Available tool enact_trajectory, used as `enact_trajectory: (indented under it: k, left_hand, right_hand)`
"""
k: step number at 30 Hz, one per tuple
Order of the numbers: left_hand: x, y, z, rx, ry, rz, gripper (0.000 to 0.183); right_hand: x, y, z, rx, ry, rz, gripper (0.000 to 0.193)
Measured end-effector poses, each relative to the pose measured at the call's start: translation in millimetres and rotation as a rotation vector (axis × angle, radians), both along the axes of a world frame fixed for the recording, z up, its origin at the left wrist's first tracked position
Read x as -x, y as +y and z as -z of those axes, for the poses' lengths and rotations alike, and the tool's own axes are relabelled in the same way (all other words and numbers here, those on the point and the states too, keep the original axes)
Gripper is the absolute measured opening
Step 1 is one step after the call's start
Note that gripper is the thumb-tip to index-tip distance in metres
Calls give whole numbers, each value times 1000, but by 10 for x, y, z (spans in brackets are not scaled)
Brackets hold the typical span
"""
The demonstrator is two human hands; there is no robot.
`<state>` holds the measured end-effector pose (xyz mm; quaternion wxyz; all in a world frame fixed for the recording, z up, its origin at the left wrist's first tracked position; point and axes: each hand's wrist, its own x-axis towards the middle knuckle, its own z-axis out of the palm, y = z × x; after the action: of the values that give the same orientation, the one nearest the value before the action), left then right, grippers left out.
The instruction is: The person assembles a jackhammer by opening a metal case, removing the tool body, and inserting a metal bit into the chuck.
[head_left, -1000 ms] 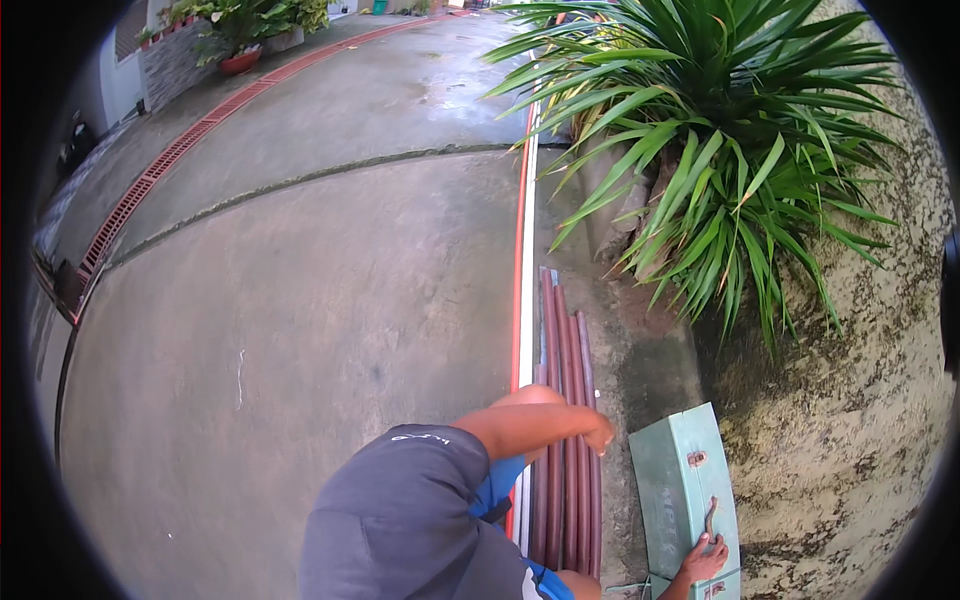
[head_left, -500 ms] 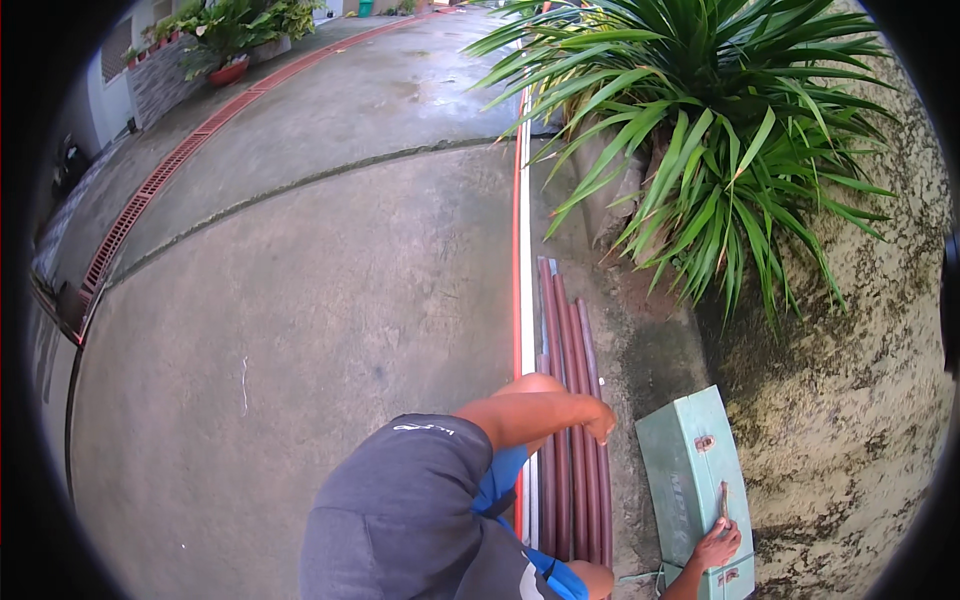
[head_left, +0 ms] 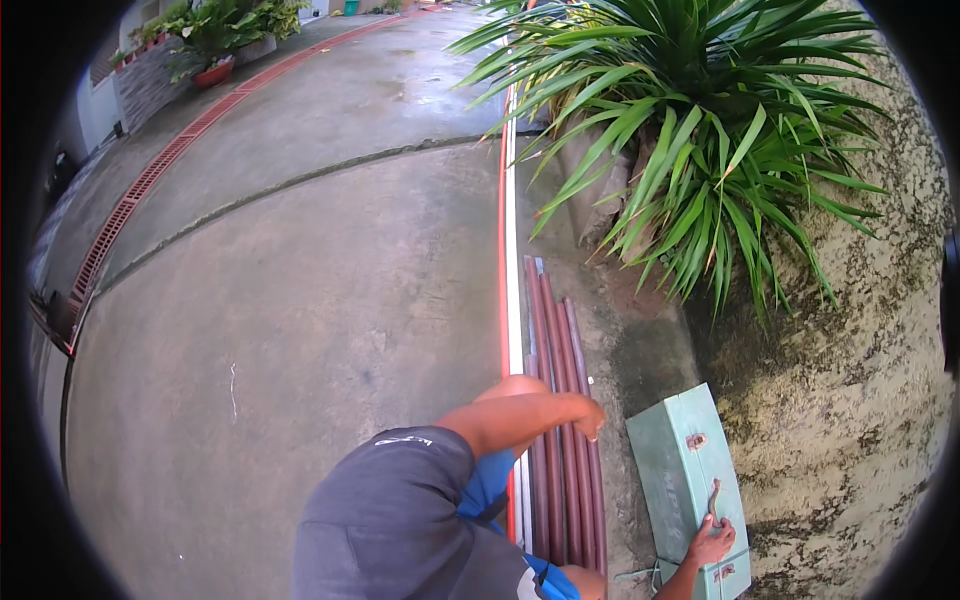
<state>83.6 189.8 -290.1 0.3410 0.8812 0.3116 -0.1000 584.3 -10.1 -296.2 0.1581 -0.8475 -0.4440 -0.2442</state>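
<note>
Toolbox [head_left: 690, 490] under right hand [head_left: 711, 543] (grasp on handle [head_left: 715, 497] unclear), left hand [head_left: 592, 418] near pipes [head_left: 571, 490], closure unclear

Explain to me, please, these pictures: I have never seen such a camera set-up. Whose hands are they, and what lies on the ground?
There is no robot here. A person wears two wide cameras on the head; this view comes from the left one, looking down, so straight edges bend toward the rim. The grey shirt and both bare hands seem to be the wearer's own. The left hand hangs over brown pipes, which lie side by side on the ground. The right hand is at the handle of a pale green box; whether it grips this, I cannot tell.
</note>
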Motion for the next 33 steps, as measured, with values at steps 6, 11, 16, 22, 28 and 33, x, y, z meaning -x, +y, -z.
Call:
enact_trajectory:
  k: [6,11,16,22,28,33]
  left_hand:
    - [-108,-37,145,-17,-23,36,51]
    - [-191,-87,158,-32,42,133,49]
    - [-89,84,377,-124,-166,139,52]
    - [-430,28,36,62,-99,142,54]
    - [-326,242,514,183,-14,164,52]
    - [-471,383,564,144,-37,240,53]
  right_hand:
    - [184,-8,-87,14,25,5,52]
    - [391,-191,-97,-15,4,1,51]
    - [488,78,-184,-242,21,-178,47]
    - [350,86,-313,-131,317,-7,67]
    - [597,-2,-345,-144,566,146,66]
    - [762,-26,-309,-142,512,238,69]
